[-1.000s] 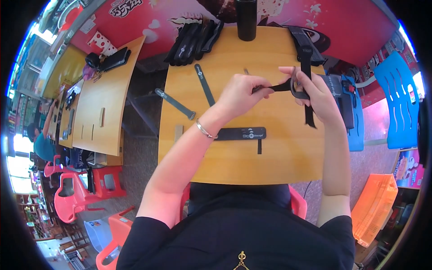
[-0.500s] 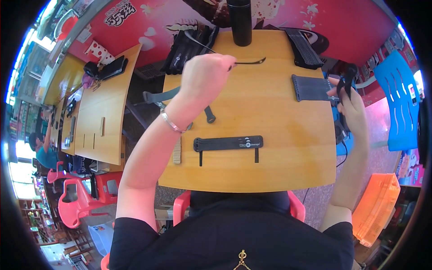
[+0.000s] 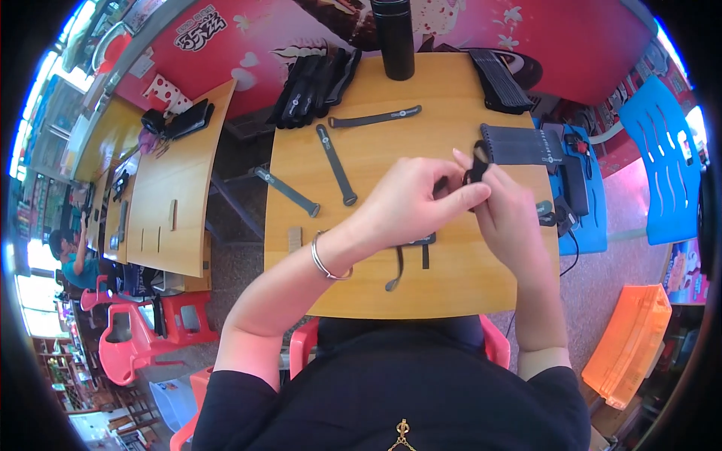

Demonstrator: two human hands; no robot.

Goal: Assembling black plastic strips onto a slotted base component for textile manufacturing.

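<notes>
My hands meet over the right half of the wooden table (image 3: 353, 297). My left hand (image 3: 421, 197), wearing a bracelet, has its thumb and fingers closed by a black strap (image 3: 479, 161). Pinched on the same strap is my right hand (image 3: 510, 214); exactly how the fingers overlap is hidden. Below my left hand a thin strap with a rounded end (image 3: 392, 284) shows, its upper part covered. Three separate dark straps lie to the left: a far one (image 3: 376, 116), a middle one (image 3: 335, 164) and a near one (image 3: 287, 192).
Bundles of dark straps lie at the far left (image 3: 312, 89), far right (image 3: 502, 81) and right edge (image 3: 519, 144). A tall black bottle (image 3: 393, 41) stands at the back. A small wooden block (image 3: 295, 239) is left. Beside the table are a blue stool (image 3: 594, 214) and an orange crate (image 3: 626, 346).
My left hand has moved right and nearer; my right hand has come in from the right with the black strap. The straps at the left now lie spread apart.
</notes>
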